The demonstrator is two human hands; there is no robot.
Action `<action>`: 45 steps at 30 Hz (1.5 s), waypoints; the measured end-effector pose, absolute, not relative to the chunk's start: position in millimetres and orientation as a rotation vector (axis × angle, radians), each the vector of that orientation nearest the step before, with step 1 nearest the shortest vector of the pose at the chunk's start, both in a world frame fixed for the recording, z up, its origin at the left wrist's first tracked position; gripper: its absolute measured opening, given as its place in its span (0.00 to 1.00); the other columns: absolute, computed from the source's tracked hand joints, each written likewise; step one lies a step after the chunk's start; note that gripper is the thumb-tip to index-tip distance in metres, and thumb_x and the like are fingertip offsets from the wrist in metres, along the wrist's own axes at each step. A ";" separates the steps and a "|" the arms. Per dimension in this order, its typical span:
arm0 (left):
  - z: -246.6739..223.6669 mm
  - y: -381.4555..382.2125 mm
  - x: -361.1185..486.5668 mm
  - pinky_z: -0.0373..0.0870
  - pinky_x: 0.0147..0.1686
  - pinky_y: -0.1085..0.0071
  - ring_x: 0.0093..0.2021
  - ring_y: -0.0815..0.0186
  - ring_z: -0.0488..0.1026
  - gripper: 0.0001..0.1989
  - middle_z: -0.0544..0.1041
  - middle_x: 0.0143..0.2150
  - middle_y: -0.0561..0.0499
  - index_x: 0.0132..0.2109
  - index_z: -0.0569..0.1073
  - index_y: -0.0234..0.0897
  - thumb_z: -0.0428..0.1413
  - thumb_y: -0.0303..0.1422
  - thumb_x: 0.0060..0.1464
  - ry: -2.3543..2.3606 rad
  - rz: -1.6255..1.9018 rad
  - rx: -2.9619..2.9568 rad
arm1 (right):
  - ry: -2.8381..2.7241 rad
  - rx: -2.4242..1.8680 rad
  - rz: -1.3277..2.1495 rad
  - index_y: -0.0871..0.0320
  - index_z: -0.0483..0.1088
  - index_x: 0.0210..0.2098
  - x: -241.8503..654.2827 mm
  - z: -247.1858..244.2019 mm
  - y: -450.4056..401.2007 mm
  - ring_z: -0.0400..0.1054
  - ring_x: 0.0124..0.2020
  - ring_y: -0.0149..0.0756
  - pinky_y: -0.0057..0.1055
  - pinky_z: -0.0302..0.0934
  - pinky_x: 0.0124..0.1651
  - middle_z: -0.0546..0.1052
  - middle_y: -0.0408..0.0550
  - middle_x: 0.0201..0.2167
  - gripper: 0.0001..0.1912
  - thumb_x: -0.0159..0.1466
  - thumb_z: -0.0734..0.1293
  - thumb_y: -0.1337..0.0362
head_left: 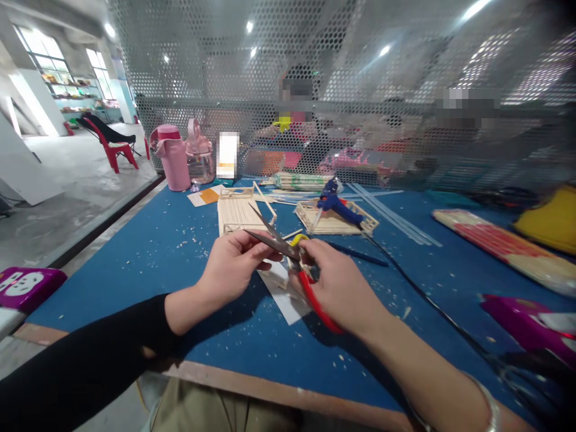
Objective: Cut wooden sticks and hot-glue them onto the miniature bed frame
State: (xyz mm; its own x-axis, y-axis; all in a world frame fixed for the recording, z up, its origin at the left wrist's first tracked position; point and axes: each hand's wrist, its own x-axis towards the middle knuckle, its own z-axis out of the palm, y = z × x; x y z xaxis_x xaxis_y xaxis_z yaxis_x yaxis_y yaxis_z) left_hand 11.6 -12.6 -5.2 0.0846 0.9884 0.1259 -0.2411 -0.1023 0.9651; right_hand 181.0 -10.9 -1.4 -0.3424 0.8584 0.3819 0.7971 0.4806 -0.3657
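Observation:
My right hand (337, 282) is wrapped round the red and yellow handles of a pair of scissors (320, 309). The scissor blades are spread apart and point up and to the left, past the fingers of my left hand (234, 264). Those left fingers are pinched together by the lower blade; what they hold is hidden. Beyond my hands lies a panel of pale wooden sticks (240, 210) with a small raised frame. To its right, a blue glue gun (339, 207) rests on a second stick-built piece (321, 227). White paper (288, 303) lies under my hands.
A black cord (414, 291) runs from the glue gun to the right. Clear glue sticks (393, 216) and a bagged bundle of sticks (499, 243) lie right. Pink bottles (173, 159) stand back left, before a perforated metal screen (216, 72). Purple power strips (33, 285) flank the table.

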 end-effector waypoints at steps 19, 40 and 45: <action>-4.8 -16.3 13.4 0.70 0.23 0.78 0.21 0.73 0.73 0.05 0.77 0.21 0.54 0.26 0.76 0.33 0.58 0.20 0.41 0.822 1.535 1.175 | -2.228 -1.256 -0.013 0.61 0.64 0.37 181.8 -3.6 -11.6 0.65 0.36 0.46 0.40 0.62 0.38 0.71 0.55 0.35 0.13 0.50 0.62 0.66; -3.3 -13.8 12.8 0.71 0.26 0.77 0.25 0.73 0.74 0.03 0.76 0.24 0.53 0.31 0.73 0.32 0.57 0.29 0.50 0.917 1.359 1.184 | -2.075 -1.344 0.275 0.57 0.64 0.21 182.2 -3.6 -9.9 0.56 0.19 0.29 0.26 0.50 0.23 0.66 0.41 0.16 0.08 0.55 0.61 0.61; -6.8 -8.6 7.7 0.60 0.15 0.81 0.15 0.77 0.62 0.10 0.66 0.18 0.58 0.28 0.68 0.34 0.51 0.32 0.57 1.072 1.124 1.442 | -1.888 -1.462 0.335 0.57 0.67 0.19 190.7 2.6 1.5 0.55 0.20 0.30 0.27 0.49 0.23 0.65 0.42 0.15 0.15 0.53 0.67 0.53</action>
State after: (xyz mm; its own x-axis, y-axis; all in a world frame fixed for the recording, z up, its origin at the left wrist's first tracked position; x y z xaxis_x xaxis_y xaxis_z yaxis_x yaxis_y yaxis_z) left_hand 7.7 -8.6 -6.8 0.1826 0.9762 0.1172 0.0711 -0.1320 0.9887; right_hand 190.7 1.5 2.6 -0.1035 0.9212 0.3749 0.7359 0.3245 -0.5942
